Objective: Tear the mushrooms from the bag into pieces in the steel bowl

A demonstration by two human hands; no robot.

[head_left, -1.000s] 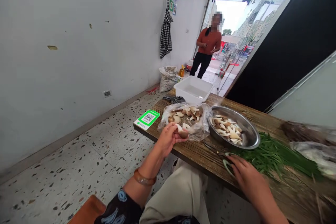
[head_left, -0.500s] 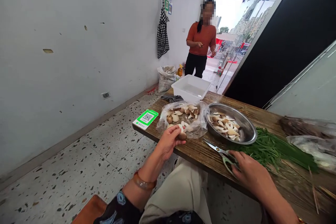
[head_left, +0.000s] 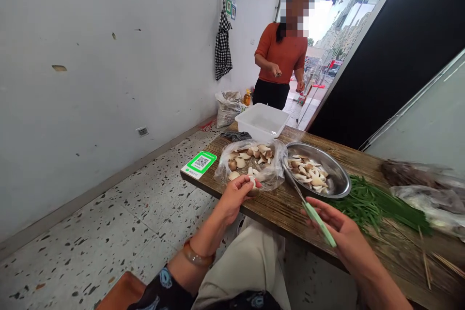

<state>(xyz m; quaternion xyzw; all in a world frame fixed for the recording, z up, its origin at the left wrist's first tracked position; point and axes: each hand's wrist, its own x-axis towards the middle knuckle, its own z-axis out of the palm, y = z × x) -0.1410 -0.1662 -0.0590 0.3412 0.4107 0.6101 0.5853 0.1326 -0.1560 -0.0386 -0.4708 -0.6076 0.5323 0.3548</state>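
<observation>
The scissors with pale green handles and metal blades [head_left: 319,225], which half a second ago lay flat on the dark brown wooden bench [head_left: 274,209], are now lifted and turned on edge. The right hand [head_left: 340,232] grasps them by the handles, with the blades pointing up and away toward the round stainless-steel bowl [head_left: 342,181]; whether the tips touch its rim is hard to tell from this angle. The left hand [head_left: 236,196] stays in nearly the same place, pinching a brown-capped, white-stemmed mushroom [head_left: 254,192] between thumb and fingers just in front of the clear plastic bag [head_left: 278,177]. The person in an orange-red top and black trousers [head_left: 281,55] now stands closer to the far end of the bench.

The bag lies spread open and holds a ring of brown and white mushrooms [head_left: 267,151], several showing their pale stems. The bowl, just right of the bag, holds a heap of mushroom pieces [head_left: 308,174], gathered toward its left side. Behind the bag stands a white rectangular plastic tub [head_left: 263,131], with a dark grey crumpled cloth [head_left: 237,136] beside it. Long green leaves [head_left: 385,206] lie to the right of the bowl. An open white woven sack [head_left: 227,112] stands on the floor by the wall.
</observation>
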